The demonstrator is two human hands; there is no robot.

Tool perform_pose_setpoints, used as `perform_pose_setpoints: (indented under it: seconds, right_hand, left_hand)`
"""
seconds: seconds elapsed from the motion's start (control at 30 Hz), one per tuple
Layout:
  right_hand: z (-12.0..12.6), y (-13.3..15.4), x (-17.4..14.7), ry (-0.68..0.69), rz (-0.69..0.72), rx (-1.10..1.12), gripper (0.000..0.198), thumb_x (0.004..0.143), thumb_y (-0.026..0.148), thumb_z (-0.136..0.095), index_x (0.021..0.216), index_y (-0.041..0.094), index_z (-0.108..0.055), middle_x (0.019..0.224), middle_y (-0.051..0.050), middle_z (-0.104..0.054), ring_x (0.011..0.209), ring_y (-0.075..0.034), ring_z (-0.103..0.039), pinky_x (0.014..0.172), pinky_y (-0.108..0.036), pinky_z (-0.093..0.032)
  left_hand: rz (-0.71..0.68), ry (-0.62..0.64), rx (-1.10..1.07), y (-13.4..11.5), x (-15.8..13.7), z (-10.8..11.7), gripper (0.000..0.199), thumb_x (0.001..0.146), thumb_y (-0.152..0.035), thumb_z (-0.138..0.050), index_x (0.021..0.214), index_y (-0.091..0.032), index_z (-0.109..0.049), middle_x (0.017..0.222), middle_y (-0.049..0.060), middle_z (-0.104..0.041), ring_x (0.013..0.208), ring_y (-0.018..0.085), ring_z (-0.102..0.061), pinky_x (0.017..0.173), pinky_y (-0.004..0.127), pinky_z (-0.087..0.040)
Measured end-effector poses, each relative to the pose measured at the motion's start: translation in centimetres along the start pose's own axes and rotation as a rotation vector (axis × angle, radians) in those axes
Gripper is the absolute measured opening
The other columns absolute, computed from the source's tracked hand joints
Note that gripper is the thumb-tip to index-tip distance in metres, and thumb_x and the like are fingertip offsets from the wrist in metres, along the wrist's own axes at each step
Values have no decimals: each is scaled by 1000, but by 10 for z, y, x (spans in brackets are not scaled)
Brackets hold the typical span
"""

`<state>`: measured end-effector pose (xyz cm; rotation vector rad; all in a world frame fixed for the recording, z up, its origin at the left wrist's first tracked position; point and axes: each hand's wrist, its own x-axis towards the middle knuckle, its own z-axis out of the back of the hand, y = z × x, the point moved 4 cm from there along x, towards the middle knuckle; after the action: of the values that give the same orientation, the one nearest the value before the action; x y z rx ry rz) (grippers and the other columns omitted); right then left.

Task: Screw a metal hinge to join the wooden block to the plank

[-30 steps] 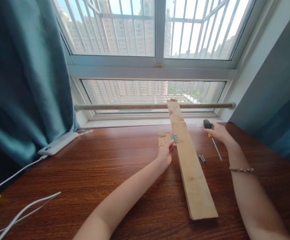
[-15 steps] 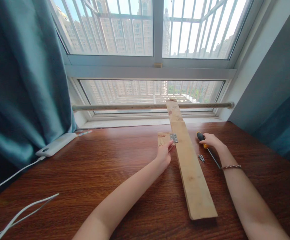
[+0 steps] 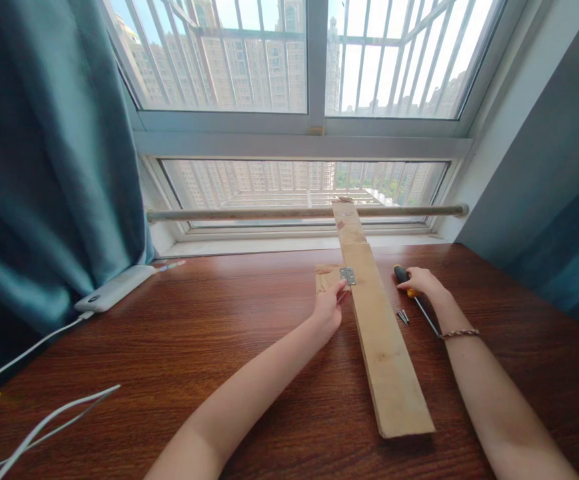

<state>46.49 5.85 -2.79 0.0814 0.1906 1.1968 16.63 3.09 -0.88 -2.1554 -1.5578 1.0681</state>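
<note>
A long pale wooden board (image 3: 382, 353) lies lengthwise on the table, its far end reaching toward the window bar. A silver metal hinge (image 3: 348, 276) sits across the board's left edge and a short wooden block (image 3: 325, 277) beside it. My left hand (image 3: 328, 308) is closed at the hinge, thumb on its lower left edge; the other fingers are partly hidden under the thumb. To the right of the board, my right hand (image 3: 422, 283) grips a screwdriver (image 3: 411, 292) with a black and yellow handle, its shaft pointing back toward my wrist. Several screws (image 3: 402, 317) lie between the board and the screwdriver.
The brown wood-grain table (image 3: 209, 320) runs up to the window sill. A white power strip (image 3: 114, 290) with a white cable (image 3: 29, 352) lies at the left by the blue curtain (image 3: 59, 133). A horizontal bar (image 3: 249, 214) crosses in front of the window.
The view has shifted very slightly. Both hands, the hinge, the board and the screwdriver stay in nearly the same places.
</note>
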Motion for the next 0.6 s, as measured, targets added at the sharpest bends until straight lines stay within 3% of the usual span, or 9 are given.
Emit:
perform_pose_setpoints:
  seconds: [0.37,0.6]
  right_hand:
    - [5,3,-5,44,-33,-12,42,58,40,-76,87,11,-67,94,-18,-69,87,-30,-66,65,-31,-50]
    - [26,19,-12,80,-80,-42,30,63,34,-72,77,9,-67,86,-20,-68,84,-31,-66,62,-32,-49]
  left_hand:
    - [8,1,-6,1,2,1,18,68,2,-65,76,-14,-60,69,2,-66,57,9,-61,57,19,-50]
    - [10,-6,-9,1,2,0,17,69,2,-64,75,-13,-60,68,3,-66,56,10,-61,55,20,-50]
